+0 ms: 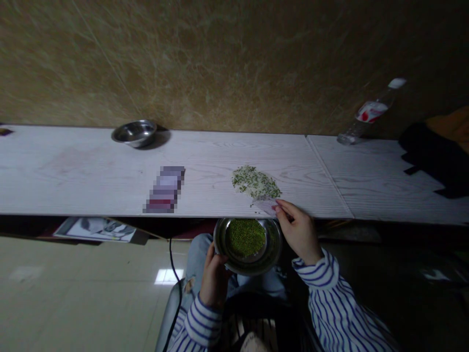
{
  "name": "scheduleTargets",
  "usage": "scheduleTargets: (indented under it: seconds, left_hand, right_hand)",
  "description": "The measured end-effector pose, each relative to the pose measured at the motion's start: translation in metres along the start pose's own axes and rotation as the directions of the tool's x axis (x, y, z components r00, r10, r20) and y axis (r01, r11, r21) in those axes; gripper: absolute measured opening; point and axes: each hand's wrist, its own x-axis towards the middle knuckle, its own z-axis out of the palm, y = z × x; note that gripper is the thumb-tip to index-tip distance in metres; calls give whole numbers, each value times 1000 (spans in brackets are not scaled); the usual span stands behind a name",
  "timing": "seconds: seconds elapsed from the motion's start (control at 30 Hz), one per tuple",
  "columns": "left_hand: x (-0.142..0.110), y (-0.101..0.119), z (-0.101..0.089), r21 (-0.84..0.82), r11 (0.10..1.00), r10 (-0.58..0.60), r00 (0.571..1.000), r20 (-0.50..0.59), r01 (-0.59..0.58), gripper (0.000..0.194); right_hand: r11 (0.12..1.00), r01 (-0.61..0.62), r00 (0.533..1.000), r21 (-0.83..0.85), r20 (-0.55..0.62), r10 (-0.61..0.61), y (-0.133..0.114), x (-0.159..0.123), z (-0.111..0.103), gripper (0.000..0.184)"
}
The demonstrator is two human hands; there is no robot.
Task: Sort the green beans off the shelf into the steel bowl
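Note:
My left hand [213,277] grips the near rim of a steel bowl [273,249] held just below the table's front edge; the bowl holds green beans [246,237]. My right hand [298,229] pinches a small pale card [266,205] that rests on the table edge, next to a loose pile of mixed green and white grains [255,182] on the white wooden table [91,171].
An empty steel bowl [134,132] stands at the back left by the wall. A blurred flat object [165,189] lies mid-table. A plastic bottle [370,112] leans at the back right, beside dark cloth [436,151]. Papers [97,229] lie under the table.

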Motion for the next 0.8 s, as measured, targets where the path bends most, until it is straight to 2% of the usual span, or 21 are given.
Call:
scheduleTargets:
  seconds: [0.23, 0.4, 0.6, 0.8]
  left_hand:
    - [4, 4, -2, 10, 1000, 12, 1000, -9, -12, 55]
    - [5, 11, -2, 35, 999, 39, 999, 9, -39, 48]
    - [8, 12, -3, 21, 999, 48, 999, 1, -48, 43]
    - [6, 9, -2, -2, 1000, 19, 1000, 18, -19, 46]
  right_hand:
    - [999, 32, 998, 28, 47, -33, -2, 5, 1, 29]
    - [997, 68, 992, 35, 105, -71, -8, 6, 5, 29]
    - [994, 74, 980, 74, 178, -86, -10, 3, -1, 27]
    - [994, -25, 999, 104, 39, 21, -5, 3, 9, 31]
